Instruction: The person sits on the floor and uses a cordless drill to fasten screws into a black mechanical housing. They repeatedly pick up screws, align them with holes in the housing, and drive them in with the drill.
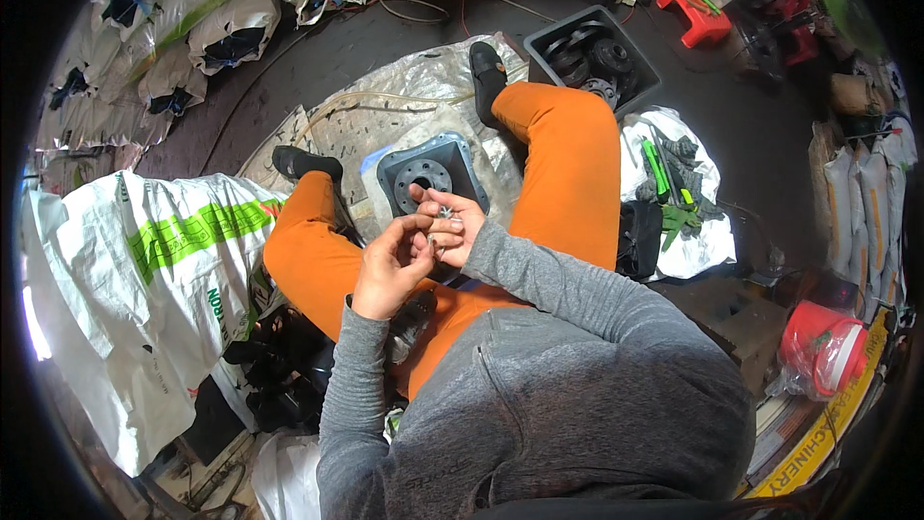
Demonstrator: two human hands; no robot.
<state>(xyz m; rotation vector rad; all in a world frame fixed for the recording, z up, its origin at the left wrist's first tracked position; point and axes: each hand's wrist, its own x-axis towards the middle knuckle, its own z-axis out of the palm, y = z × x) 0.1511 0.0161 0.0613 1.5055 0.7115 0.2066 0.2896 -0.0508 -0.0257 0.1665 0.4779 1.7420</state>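
My two hands meet above my lap, in front of a grey metal housing (465, 166) with a broad rim. Inside the housing sits a round dark metal hub (409, 176) with holes around its face. My right hand (466, 231) is turned palm up, fingers curled around a few small shiny metal pieces (446, 213); their exact kind is too small to tell. My left hand (393, 267) touches it from the left, thumb and fingers pinched together. What lies in that pinch, if anything, cannot be made out.
A grey bin (630, 56) of dark round metal parts stands beyond my right knee. Gloves (681, 217) lie on a white sack (712, 248) to the right. Farther off are a red stool (695, 21) and a red bucket (818, 347). White sacks (125, 289) crowd the left.
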